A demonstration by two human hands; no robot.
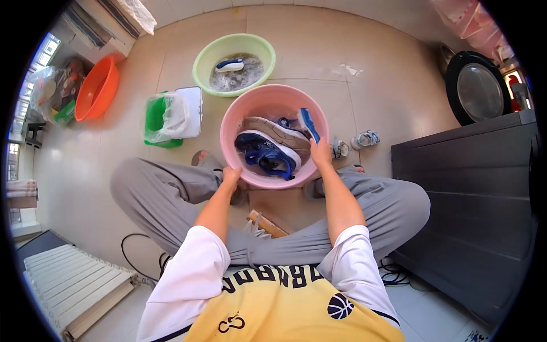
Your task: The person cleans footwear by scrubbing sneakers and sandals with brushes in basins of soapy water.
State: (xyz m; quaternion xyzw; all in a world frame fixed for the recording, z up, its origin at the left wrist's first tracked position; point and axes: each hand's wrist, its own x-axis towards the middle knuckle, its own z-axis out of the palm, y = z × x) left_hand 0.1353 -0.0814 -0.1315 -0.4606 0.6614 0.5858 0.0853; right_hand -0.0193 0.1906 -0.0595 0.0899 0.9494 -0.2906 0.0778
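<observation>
A pink basin [229,122] with sudsy water stands on the floor between my knees. In it lie a navy shoe [268,149] with a white sole edge and blue straps or laces, and another shoe [277,132] turned so its tan sole shows. My right hand [321,153] is closed around the handle of a blue scrub brush [307,121] with pale bristles, at the basin's right side. On the near left, my left hand [231,175] grips the basin's rim; its fingers are partly hidden.
Behind stands a light green basin [200,71] of foamy water holding a navy-and-white object [229,65]. To the left are a green bin [155,117] with a plastic bag and an orange basin [98,91]. Small shoes [365,139] and a dark cabinet [461,188] are at right.
</observation>
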